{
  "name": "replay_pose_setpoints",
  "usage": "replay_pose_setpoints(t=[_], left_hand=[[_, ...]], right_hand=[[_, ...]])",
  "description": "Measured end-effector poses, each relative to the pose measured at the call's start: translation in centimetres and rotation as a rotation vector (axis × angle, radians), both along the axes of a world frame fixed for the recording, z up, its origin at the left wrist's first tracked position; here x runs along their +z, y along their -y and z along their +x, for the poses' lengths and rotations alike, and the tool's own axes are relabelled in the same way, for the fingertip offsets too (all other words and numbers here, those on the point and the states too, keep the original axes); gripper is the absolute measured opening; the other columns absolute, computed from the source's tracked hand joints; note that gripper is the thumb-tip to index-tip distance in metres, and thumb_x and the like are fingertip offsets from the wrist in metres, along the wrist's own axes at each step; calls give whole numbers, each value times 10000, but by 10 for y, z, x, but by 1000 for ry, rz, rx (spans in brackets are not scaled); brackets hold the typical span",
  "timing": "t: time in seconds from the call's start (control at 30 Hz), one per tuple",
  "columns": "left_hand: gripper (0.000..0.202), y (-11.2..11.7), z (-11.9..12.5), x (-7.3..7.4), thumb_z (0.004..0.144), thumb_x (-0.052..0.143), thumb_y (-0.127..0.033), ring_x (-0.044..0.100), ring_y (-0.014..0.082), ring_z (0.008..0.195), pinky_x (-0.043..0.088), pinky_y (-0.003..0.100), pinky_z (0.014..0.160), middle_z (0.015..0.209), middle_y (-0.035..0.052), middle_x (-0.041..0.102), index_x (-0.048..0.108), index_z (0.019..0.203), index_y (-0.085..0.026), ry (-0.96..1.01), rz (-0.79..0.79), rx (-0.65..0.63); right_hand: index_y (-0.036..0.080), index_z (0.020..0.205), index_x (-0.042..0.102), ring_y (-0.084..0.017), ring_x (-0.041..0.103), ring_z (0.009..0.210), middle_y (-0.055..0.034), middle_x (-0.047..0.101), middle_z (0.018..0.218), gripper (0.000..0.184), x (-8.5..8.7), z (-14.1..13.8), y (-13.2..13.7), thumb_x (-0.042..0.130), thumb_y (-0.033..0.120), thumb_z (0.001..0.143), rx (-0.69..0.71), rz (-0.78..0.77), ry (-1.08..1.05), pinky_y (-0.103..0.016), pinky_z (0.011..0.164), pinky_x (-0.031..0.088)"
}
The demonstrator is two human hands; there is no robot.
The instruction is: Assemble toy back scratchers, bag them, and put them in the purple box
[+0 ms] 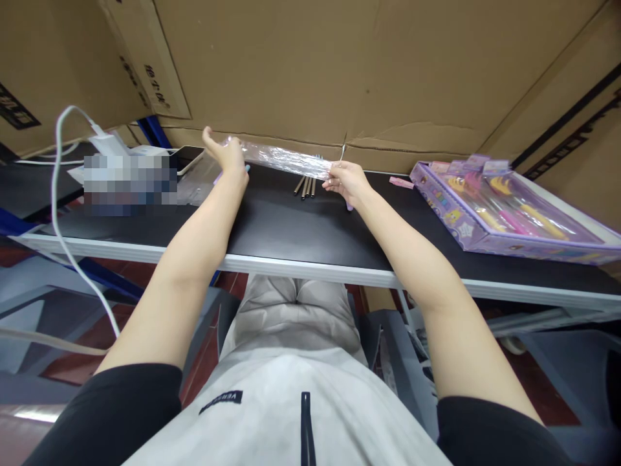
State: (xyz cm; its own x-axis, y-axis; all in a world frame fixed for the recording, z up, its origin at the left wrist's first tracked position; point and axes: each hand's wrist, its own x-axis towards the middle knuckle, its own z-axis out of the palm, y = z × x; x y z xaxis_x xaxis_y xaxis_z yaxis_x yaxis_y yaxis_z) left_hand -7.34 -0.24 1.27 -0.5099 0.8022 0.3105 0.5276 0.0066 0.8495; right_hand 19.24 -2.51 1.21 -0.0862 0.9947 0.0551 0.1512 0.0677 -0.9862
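Observation:
A long clear plastic sleeve is stretched between my two hands above the black tabletop. My left hand grips its left end, the thumb sticking out to the side. At the other end, my right hand pinches the sleeve between thumb and fingers. Below the sleeve lie several thin dark-tipped sticks, like pens or pencils, partly covered by it. A small light-blue tip shows beside my left wrist. Something purple peeks out under my right hand; its kind is hidden.
On the right stands a purple display box with wrapped pink and yellow pens. A pink piece lies beside it. A phone, clear plastic bags and a white charger with cable are on the left. Cardboard walls the back.

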Motion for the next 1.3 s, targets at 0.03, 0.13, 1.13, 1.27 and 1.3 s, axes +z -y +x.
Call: replay_pose_setpoints(t=[0.03, 0.13, 1.13, 1.27, 1.3], left_hand=[[760, 5, 0, 1, 1016, 535, -144, 200, 282, 1630, 310, 577, 1078, 1799, 106, 238, 201, 1695, -214, 72, 64, 123], [943, 18, 7, 3, 876, 717, -245, 153, 323, 1660, 239, 606, 1235, 1844, 72, 126, 250, 1695, -245, -5, 279, 135], [352, 3, 44, -30, 913, 514, -107, 652, 350, 1183, 412, 620, 1123, 1083, 148, 739, 762, 1154, -173, -1067, 67, -505], [362, 0, 39, -31, 924, 508, -112, 632, 365, 1234, 397, 636, 1137, 1140, 163, 731, 754, 1183, -173, -1052, 43, -477], [369, 0, 38, -31, 926, 504, -112, 626, 370, 1249, 392, 643, 1141, 1158, 169, 729, 752, 1193, -172, -1049, 34, -464]], right_hand=[[172, 996, 626, -69, 672, 613, 14, 673, 783, 72, 0, 1, 0, 604, 104, 1000, 6, -1, -10, -191, 713, 577], [150, 1071, 677, -57, 660, 579, 3, 710, 791, 99, 0, 3, 1, 614, 107, 1009, 31, -17, -61, -170, 664, 562], [49, 1296, 748, -424, 706, 1278, -285, 728, 1312, 423, 5, 38, -9, 763, 171, 891, -130, 85, 1322, -534, 1062, 589], [3, 1318, 730, -445, 691, 1294, -325, 710, 1319, 461, 4, 54, -22, 753, 107, 869, -195, 80, 1313, -550, 1061, 574], [7, 1305, 735, -448, 684, 1299, -324, 709, 1319, 442, 3, 60, -27, 754, 126, 880, -214, 87, 1293, -568, 1068, 562]])
